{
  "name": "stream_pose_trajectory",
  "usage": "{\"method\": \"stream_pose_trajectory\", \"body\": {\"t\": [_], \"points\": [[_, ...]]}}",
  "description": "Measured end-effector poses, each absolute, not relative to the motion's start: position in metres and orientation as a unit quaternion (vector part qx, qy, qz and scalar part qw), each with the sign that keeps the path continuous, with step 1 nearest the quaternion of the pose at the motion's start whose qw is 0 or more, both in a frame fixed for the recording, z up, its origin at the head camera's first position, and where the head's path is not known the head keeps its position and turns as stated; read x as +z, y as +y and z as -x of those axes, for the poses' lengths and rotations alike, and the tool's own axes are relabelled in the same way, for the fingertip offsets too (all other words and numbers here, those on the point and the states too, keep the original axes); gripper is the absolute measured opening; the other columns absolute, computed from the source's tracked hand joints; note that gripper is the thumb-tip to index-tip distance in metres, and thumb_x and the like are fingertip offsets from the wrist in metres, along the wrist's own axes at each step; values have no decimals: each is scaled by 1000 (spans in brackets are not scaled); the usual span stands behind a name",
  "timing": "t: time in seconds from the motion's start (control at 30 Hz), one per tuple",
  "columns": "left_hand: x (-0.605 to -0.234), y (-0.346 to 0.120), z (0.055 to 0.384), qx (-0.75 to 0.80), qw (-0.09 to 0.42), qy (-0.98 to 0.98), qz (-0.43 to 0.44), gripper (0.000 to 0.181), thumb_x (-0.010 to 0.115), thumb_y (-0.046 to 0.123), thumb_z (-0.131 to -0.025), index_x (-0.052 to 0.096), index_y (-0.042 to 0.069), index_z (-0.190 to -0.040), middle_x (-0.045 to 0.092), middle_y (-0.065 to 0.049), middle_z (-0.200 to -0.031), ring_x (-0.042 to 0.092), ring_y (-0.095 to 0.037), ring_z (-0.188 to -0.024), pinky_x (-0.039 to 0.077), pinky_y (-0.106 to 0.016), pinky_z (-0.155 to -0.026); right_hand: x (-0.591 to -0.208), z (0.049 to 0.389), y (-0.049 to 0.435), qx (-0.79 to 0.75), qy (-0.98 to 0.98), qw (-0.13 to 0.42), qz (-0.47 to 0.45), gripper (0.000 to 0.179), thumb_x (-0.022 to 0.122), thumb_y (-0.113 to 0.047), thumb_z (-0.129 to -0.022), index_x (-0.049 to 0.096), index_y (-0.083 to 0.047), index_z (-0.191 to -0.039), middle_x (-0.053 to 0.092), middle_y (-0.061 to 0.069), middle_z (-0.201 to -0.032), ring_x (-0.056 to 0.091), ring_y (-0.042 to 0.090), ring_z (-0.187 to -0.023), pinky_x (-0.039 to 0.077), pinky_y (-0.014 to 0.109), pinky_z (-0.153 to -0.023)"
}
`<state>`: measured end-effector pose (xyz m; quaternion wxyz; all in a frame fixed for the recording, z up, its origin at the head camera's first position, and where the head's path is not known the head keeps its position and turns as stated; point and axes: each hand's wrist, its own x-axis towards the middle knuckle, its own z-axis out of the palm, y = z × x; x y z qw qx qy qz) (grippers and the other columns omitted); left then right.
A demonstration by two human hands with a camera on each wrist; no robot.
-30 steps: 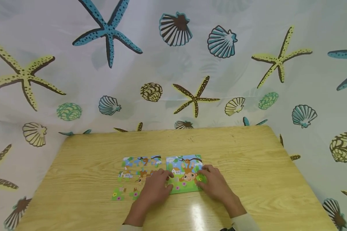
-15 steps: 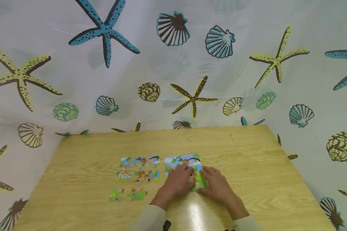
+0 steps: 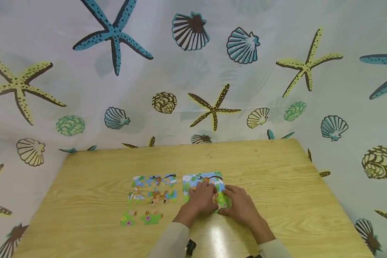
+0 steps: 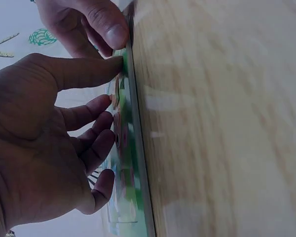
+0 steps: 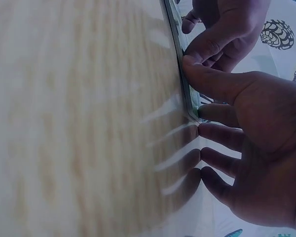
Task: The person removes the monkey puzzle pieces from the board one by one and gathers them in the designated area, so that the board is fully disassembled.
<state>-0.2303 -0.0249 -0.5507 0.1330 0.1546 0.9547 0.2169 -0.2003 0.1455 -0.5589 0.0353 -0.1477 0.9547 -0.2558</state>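
A jigsaw board (image 3: 189,177) with a monkey, house and flower picture lies flat on the table. My left hand (image 3: 202,199) reaches over its middle, thumb and fingertips touching the picture side, as the left wrist view (image 4: 44,143) shows. What lies under the palm is hidden. At the board's right front corner, my right hand (image 3: 243,206) has its thumb on the front edge and its index finger (image 5: 212,112) against the corner. Its other fingers rest on the table. Both thumbs are close together. Left of the board, loose jigsaw pieces (image 3: 153,217) lie in rough rows.
The wooden table (image 3: 271,168) reaches well beyond the board to the right and behind. A curtain (image 3: 148,71) with starfish and shells hangs beyond its far edge. Dark bands show at the sleeve ends.
My left hand has moved right, from between the loose pieces and the board onto its middle, uncovering the pieces. The right hand stays at the board's right edge. The head view shifts slightly.
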Motion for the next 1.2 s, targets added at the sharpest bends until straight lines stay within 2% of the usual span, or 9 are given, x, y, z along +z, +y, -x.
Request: {"method": "stream_pose_trajectory", "body": {"t": [0.13,0.33,0.57,0.73,0.87,1.0,1.2], "points": [[-551,-28,232,273,144,939,-149,30,73,21,-81,52,20,-102,57,2,-100,51,-24,-100,30,-61,-90,-559,201,144,-250,956,34,151,67,81,-40,-75,60,-9,-131,50,9,-145,43,36,-134,39,59,-103],[-555,-39,225,338,122,919,-163,22,59,17,-92,47,20,-110,69,-3,-108,65,-23,-100,34,-60,-88,-557,201,144,-246,958,41,143,67,81,-40,-76,59,-9,-131,49,8,-146,43,36,-134,38,58,-104],[-553,-68,212,361,101,918,-128,15,52,17,-96,48,21,-110,63,2,-101,58,-15,-84,34,-52,-83,-557,200,145,-257,956,47,133,68,83,-37,-73,60,-9,-130,49,8,-145,43,35,-134,36,58,-106],[-549,-102,202,362,83,922,-106,17,53,15,-95,50,19,-111,61,-1,-101,53,-12,-71,43,-48,-74,-559,201,144,-263,954,51,131,68,82,-38,-75,59,-10,-132,47,7,-147,42,34,-135,35,58,-106],[-549,-127,193,338,72,935,-80,20,55,14,-93,53,18,-112,63,1,-99,55,-11,-73,42,-51,-76,-560,202,146,-256,957,50,129,68,82,-39,-74,59,-10,-131,48,7,-146,42,34,-135,36,57,-106],[-550,-143,186,288,62,953,-69,20,59,13,-89,59,18,-109,67,6,-95,61,-14,-84,38,-61,-83,-558,202,147,-256,958,46,121,68,83,-39,-73,60,-9,-130,48,8,-146,43,34,-134,36,57,-106],[-550,-149,183,252,61,965,-48,24,63,8,-82,63,15,-106,66,5,-94,59,-21,-94,37,-61,-83,-561,202,149,-261,957,46,116,68,83,-38,-72,60,-9,-130,48,8,-146,43,35,-134,36,57,-106]]}}
